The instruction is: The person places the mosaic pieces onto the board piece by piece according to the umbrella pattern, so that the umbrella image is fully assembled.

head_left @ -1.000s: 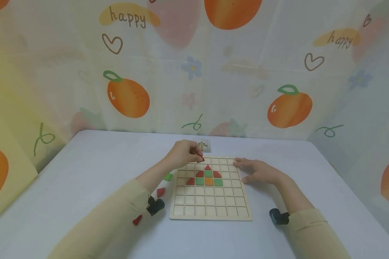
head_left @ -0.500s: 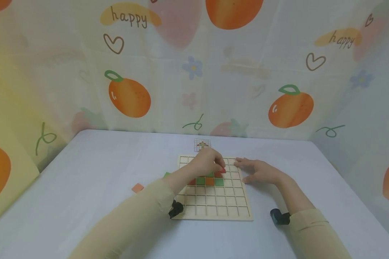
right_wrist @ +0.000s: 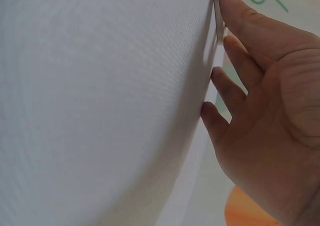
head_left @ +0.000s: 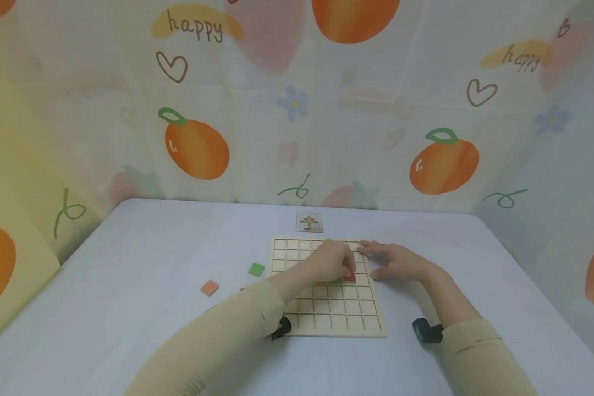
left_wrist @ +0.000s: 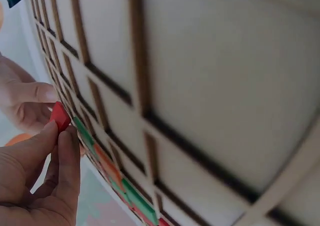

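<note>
Shows an orange tile [head_left: 209,287] at left of the frame on a white bench [head_left: 138,242], then a green tile [head_left: 256,269] nearer the middle. Has a small picture card [head_left: 309,221] at centre, beyond a gridded wooden board [head_left: 336,317]. Pinches a red piece [head_left: 350,276] in the fingers of the left hand [head_left: 329,261], at or just above the board, right of centre. Rests the right hand [head_left: 398,261] farther right, with fingers loosely spread, along the board's edge.

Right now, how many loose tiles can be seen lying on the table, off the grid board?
2 clearly visible: a green tile just left of the grid board and an orange tile farther left. Others may be partly or fully hidden behind the left sleeve.
</note>
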The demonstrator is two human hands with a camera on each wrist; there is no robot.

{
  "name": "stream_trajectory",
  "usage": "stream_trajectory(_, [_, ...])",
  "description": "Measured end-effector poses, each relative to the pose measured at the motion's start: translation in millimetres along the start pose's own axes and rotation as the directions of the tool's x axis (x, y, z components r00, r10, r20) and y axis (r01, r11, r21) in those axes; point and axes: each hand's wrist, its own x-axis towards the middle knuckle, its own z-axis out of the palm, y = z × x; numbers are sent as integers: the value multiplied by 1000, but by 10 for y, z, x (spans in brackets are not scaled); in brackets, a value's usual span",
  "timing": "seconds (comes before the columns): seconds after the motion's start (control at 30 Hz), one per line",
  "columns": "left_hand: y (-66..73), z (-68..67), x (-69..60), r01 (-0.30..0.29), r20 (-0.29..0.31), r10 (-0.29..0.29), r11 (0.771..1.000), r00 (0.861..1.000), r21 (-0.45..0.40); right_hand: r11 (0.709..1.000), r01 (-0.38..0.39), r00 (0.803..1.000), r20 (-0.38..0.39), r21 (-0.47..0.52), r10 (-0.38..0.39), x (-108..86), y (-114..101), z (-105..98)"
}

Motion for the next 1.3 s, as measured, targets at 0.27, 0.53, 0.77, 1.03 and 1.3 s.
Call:
stream_trajectory(0.27, [0,16,-42,-11,-17,12,999,1000,33,1000,3,1000,3,-12,-3,30,-8,-7])
stream_trajectory(0.53, [4,33,-34,-15,-10,16,997,1000,74,1000,1,1000,6,4,-1,32,14,4])
stream_trajectory(0.77, [5,31,-40,-22,8,21,995,1000,94,1000,-2,1000,3,7,2,30,34,18])
stream_trajectory(1.03, [-41,-118,-81,-29,38,27,998,999,58,999,-37,999,9,34,36,29,2,26])
stream_trajectory(1.3, [-119,-548,-202,-5,-4,5,997,1000,-76,997,-70,998,8,17,70,32,19,28])
